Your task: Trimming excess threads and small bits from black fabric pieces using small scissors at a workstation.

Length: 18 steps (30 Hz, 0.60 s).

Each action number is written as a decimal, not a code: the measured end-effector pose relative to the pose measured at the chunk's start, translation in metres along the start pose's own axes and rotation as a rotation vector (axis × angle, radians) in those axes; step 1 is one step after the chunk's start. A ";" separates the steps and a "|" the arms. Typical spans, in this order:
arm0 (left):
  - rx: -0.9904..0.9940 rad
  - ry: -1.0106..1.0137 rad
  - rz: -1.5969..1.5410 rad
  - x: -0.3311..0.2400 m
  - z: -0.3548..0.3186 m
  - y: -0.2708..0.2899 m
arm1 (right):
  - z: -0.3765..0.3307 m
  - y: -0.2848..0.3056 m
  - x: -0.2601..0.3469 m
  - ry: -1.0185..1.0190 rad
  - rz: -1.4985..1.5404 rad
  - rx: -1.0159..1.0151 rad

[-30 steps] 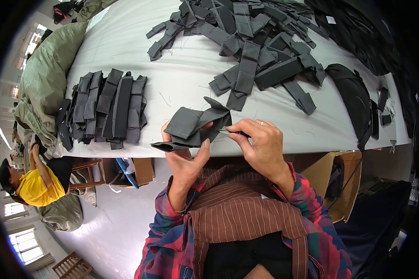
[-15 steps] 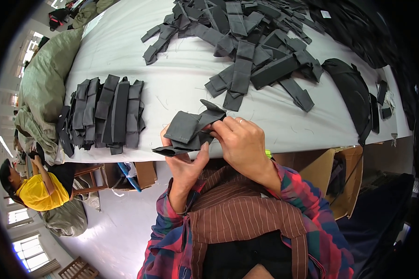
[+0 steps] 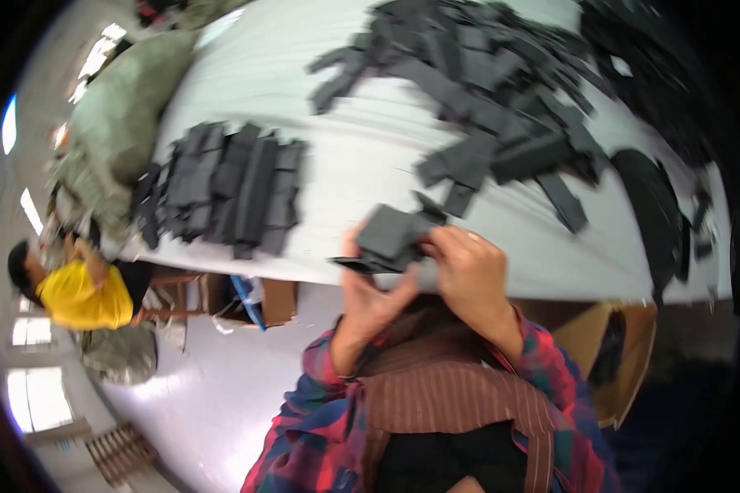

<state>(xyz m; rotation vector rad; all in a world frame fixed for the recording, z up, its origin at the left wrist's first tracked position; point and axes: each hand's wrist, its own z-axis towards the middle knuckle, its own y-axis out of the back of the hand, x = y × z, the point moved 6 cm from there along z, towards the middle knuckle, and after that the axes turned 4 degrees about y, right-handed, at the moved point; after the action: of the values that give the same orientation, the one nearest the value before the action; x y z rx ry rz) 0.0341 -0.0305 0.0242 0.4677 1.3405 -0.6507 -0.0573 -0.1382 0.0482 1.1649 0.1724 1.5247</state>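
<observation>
A dark grey fabric strip (image 3: pixel 392 232), folded and layered, is held in both hands over the table's near edge. My left hand (image 3: pixel 372 296) is closed on it from below, with the thumb at its near side. At its right end the fingers of my right hand (image 3: pixel 471 264) pinch the cloth. To the left, several similar folded strips lie side by side in a neat row (image 3: pixel 237 187). Farther back, a loose heap of dark grey strips (image 3: pixel 477 70) spreads across the table. Motion blurs the picture somewhat.
The table (image 3: pixel 337 164) has a white cover. A black bag-like piece (image 3: pixel 648 218) lies at its right, below dark fabric (image 3: pixel 658 78). Cardboard boxes (image 3: pixel 629 361) stand under the edge. A large green-grey sack (image 3: pixel 127 107) and a person in yellow (image 3: pixel 86 296) are at the left.
My view has swung, so table, strips and hands all appear farther right. Both hands keep hold of the fabric strip, which looks more compactly folded.
</observation>
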 end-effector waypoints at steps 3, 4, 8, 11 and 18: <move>0.041 0.031 0.057 0.020 -0.004 -0.007 | -0.005 0.005 -0.006 -0.055 -0.009 0.067; 0.038 0.008 0.066 0.016 -0.003 -0.009 | -0.006 0.004 -0.007 -0.072 -0.041 0.086; 0.069 -0.052 0.086 0.006 0.000 -0.014 | -0.004 0.008 -0.002 -0.041 -0.038 0.059; 0.063 0.002 0.047 0.004 0.000 -0.012 | -0.001 0.003 -0.001 -0.011 -0.031 0.103; 0.063 0.019 0.009 -0.004 0.004 -0.014 | -0.011 0.002 -0.008 -0.026 -0.015 0.132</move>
<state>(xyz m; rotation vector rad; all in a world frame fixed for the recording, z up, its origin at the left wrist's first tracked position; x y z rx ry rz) 0.0270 -0.0432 0.0294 0.5319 1.3380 -0.6846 -0.0675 -0.1402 0.0393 1.2841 0.2668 1.5029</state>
